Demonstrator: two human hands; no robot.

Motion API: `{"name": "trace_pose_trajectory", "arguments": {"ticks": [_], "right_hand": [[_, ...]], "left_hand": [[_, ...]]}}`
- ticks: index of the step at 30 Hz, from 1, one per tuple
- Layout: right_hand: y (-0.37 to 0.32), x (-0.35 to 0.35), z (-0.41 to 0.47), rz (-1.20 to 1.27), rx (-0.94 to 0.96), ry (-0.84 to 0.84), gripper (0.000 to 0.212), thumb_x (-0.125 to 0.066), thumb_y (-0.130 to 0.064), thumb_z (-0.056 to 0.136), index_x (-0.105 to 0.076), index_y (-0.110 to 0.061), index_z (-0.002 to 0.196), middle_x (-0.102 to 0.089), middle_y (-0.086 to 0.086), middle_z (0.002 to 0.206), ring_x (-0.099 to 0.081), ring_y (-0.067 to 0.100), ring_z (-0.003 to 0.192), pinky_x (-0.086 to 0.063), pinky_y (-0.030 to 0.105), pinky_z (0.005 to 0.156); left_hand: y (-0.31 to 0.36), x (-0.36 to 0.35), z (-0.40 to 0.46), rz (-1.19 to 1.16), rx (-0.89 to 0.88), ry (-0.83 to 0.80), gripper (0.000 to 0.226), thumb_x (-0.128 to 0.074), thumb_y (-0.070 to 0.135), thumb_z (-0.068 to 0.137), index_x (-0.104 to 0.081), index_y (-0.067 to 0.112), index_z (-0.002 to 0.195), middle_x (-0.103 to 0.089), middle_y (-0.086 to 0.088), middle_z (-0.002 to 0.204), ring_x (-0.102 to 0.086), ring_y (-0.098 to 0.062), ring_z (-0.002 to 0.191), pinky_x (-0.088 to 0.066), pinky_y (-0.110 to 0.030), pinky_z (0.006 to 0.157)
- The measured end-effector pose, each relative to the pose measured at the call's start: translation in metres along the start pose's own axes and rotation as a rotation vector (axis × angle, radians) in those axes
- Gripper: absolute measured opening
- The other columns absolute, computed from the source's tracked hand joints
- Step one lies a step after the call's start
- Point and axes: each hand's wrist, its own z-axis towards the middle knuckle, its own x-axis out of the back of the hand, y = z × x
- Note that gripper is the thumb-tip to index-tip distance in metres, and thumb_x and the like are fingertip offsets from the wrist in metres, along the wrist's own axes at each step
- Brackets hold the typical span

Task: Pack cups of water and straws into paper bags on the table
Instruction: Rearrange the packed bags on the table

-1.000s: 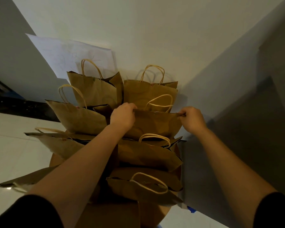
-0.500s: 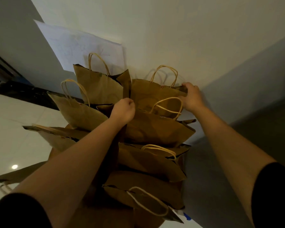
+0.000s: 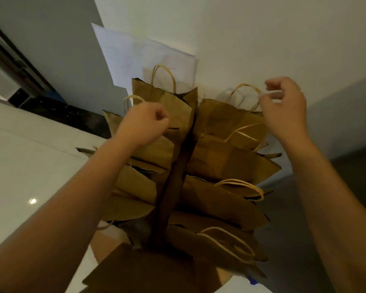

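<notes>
Your left forearm covers most of the left-hand paper bags (image 3: 140,182); their mouths and contents stay hidden from you. The right hand (image 3: 285,111) is motion-blurred, so you cannot tell whether it touches the handle (image 3: 244,87) of the far right bag. The table (image 3: 106,244) shows only as a sliver beneath the bags.

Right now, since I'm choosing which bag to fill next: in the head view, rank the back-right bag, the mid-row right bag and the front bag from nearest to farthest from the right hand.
1. Back-right bag: against the wall, just below the right hand, which pinches a handle.
2. Mid-row bag: right column, halfway down.
3. Front bag: closest to the camera.
</notes>
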Motion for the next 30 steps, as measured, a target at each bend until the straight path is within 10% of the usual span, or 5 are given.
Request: {"name": "trace_pose_trajectory", "arguments": {"ticks": [3, 8, 14, 25, 30], "right_hand": [[-0.049, -0.023, -0.025, -0.039, 0.091, -0.275, 0.018, -0.062, -0.024, 0.085, -0.057, -0.029, 0.102, -0.057, -0.016, 0.092, -0.053, -0.004, 0.076, -0.045, 0.012, 0.059], [-0.074, -0.110, -0.050, -0.600, -0.091, -0.901, 0.089, -0.071, -0.042, 0.080, -0.018, -0.020, 0.149, -0.021, 0.007, 0.153, -0.036, 0.028, 0.132, -0.041, 0.035, 0.097], [-0.068, -0.168, -0.058, -0.656, -0.218, -0.850, 0.075, -0.071, -0.025, 0.083, -0.028, -0.018, 0.144, -0.022, 0.012, 0.148, -0.041, 0.034, 0.126, -0.044, 0.039, 0.097], [-0.047, -0.163, -0.063, -0.649, -0.274, -0.657, 0.006, -0.054, -0.014, 0.094, -0.058, -0.009, 0.097, -0.060, 0.014, 0.106, -0.051, 0.021, 0.083, -0.039, 0.032, 0.067], [-0.060, -0.158, -0.070, -0.685, -0.268, -0.580, 0.037, -0.057, -0.020, 0.092, -0.047, -0.009, 0.126, -0.048, 0.013, 0.126, -0.052, 0.029, 0.103, -0.047, 0.038, 0.078]], "left_hand": [[-0.048, 0.046, -0.003, 0.183, 0.156, 0.015, 0.016, -0.058, 0.024, 0.086, -0.061, 0.010, 0.079, -0.059, -0.006, 0.076, -0.055, -0.020, 0.071, -0.044, -0.030, 0.061], [-0.102, 0.056, 0.001, 0.231, 0.249, -0.126, 0.039, -0.065, 0.019, 0.086, -0.050, 0.007, 0.120, -0.055, -0.016, 0.119, -0.054, -0.033, 0.106, -0.048, -0.046, 0.092], [-0.126, 0.045, 0.021, -0.208, 0.230, -0.050, 0.054, -0.058, 0.020, 0.093, -0.032, 0.011, 0.139, -0.049, -0.015, 0.133, -0.051, -0.034, 0.117, -0.043, -0.039, 0.094], [-0.136, 0.033, 0.042, -0.115, 0.168, -0.267, 0.028, -0.047, 0.014, 0.098, -0.050, 0.009, 0.125, -0.053, -0.014, 0.129, -0.051, -0.029, 0.117, -0.042, -0.036, 0.096], [-0.143, 0.048, 0.034, -0.180, 0.224, -0.287, 0.050, -0.053, 0.015, 0.095, -0.035, 0.015, 0.141, -0.044, -0.015, 0.140, -0.047, -0.030, 0.122, -0.041, -0.039, 0.097]]}}
